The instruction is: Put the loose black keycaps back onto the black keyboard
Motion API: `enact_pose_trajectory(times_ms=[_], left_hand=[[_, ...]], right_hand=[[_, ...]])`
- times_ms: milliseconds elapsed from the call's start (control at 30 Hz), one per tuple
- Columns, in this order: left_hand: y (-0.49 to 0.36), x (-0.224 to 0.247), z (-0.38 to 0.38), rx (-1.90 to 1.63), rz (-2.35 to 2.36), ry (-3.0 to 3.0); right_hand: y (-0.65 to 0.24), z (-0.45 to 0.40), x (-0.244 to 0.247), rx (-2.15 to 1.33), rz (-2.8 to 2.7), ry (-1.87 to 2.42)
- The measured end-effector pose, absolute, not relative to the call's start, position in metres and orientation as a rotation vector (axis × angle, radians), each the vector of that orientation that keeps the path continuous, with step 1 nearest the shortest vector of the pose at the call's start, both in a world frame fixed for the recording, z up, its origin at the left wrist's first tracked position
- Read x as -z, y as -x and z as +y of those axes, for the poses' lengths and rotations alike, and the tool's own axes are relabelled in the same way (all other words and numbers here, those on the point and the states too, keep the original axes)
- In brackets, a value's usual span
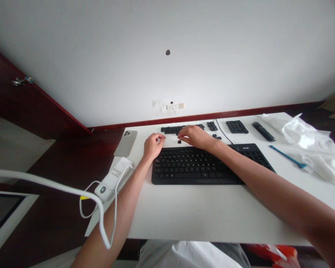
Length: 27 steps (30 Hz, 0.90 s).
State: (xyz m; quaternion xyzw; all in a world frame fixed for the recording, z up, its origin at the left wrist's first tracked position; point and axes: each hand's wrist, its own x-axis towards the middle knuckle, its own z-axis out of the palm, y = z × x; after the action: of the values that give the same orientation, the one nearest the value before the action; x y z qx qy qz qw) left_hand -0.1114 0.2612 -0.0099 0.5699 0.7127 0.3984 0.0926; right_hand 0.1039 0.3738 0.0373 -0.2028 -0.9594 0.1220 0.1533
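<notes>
A black keyboard lies flat on the white table, with my right forearm crossing over its right part. Behind it are loose black keycaps in rows, and one single keycap sits apart between my hands. My left hand is curled at the keyboard's back left corner, thumb and finger bent together; anything between them is too small to make out. My right hand hovers over the keycap rows, fingers drawn together and pointing left, their tips partly hidden.
On the left lie a phone and a white power strip with a white cable. A block of number keycaps, a black brush-like object, a blue tool and crumpled white plastic are at the right.
</notes>
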Motion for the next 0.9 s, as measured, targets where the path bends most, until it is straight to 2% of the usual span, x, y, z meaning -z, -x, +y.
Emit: enact_pose_trajectory(times_ms=[200,400,600,767,900], left_hand=[[0.111,0.010,0.261,-1.172,2.124,-1.694],[0.111,0.008,0.261,-1.172,2.111,-1.705],[0.111,0.008,0.261,-1.165,2.107,-1.702],[0.112,0.008,0.261,-1.153,2.121,-1.703],[0.113,0.009,0.261,-1.147,2.126,-1.700]], right_hand=[[-0.103,0.376,-0.032,-0.463,-2.813,0.458],[-0.105,0.376,-0.034,-0.399,-2.897,0.537],[-0.115,0.370,-0.055,-0.291,-2.946,0.647],[-0.128,0.379,-0.078,-0.410,-3.008,0.634],[-0.153,0.405,-0.095,-0.318,-2.902,0.886]])
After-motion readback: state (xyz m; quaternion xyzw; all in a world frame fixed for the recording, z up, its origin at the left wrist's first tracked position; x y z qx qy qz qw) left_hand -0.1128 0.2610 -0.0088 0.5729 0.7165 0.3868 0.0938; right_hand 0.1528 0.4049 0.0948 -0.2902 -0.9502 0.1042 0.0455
